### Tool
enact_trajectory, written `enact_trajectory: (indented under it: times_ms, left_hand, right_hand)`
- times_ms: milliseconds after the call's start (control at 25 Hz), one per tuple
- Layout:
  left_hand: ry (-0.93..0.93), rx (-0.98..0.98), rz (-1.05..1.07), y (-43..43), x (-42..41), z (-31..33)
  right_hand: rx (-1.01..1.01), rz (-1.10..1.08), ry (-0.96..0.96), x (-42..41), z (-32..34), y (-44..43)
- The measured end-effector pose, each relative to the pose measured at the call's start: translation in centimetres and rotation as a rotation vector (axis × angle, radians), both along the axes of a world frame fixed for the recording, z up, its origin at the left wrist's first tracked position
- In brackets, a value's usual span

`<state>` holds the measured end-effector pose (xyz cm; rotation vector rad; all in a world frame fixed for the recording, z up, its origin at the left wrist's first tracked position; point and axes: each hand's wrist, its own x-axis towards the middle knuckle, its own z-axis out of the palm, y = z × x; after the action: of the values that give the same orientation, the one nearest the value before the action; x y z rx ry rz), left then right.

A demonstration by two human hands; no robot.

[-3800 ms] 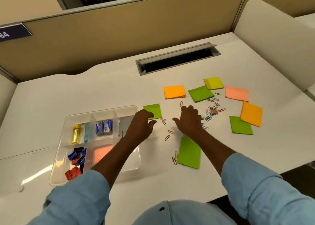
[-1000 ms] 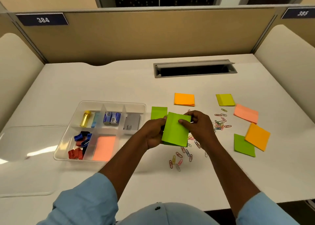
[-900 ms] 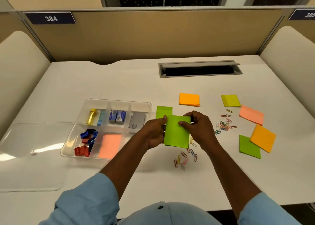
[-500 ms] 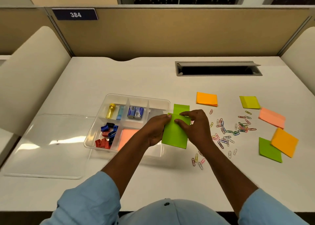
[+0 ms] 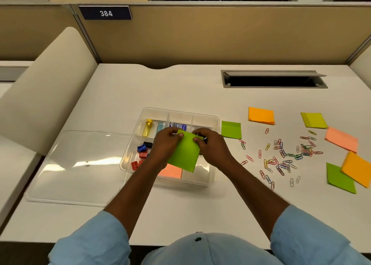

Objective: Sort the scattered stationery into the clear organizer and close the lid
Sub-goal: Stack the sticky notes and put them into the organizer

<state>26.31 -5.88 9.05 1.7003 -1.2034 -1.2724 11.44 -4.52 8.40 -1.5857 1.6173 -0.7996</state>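
My left hand (image 5: 164, 146) and my right hand (image 5: 212, 146) both grip a green sticky-note pad (image 5: 185, 154), holding it tilted above the clear organizer (image 5: 215, 122). A pink pad (image 5: 171, 171) lies in the compartment under it. The organizer also holds a yellow tube (image 5: 148, 127), blue and red sharpeners (image 5: 141, 151) and small boxes, partly hidden by my hands. Its clear lid (image 5: 80, 164) lies flat to the left. Another green pad (image 5: 231, 129) rests just right of the organizer. Several coloured paper clips (image 5: 281, 156) are scattered on the desk.
Orange (image 5: 261, 115), yellow-green (image 5: 314, 120), pink (image 5: 341, 139), orange (image 5: 357, 168) and green (image 5: 340, 178) pads lie at the right. A grey cable slot (image 5: 274, 79) sits at the back. Partition walls enclose the white desk (image 5: 140, 88).
Both hands picked up the green pad from the desk and carried it left, from above the paper clips to above the organizer. The view has shifted left too.
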Motion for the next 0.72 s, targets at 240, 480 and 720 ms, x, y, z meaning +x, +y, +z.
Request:
enact_trajectory:
  times_ms: [240, 480, 720]
  left_hand:
    - [-0.386, -0.112, -0.181, -0.3, 3.8, -1.2]
    - [-0.528, -0.088, -0.303, -0.5, 5.4, -2.5]
    - [-0.765, -0.025, -0.484, -1.9, 4.7, -3.5]
  right_hand:
    - [0.014, 0.041, 0.06, 3.6, -1.4, -0.9]
    - [0.052, 0.061, 0.204, 5.6, -3.9, -0.4]
    - [-0.02, 0.142, 0.525, 6.4, -5.5, -0.6]
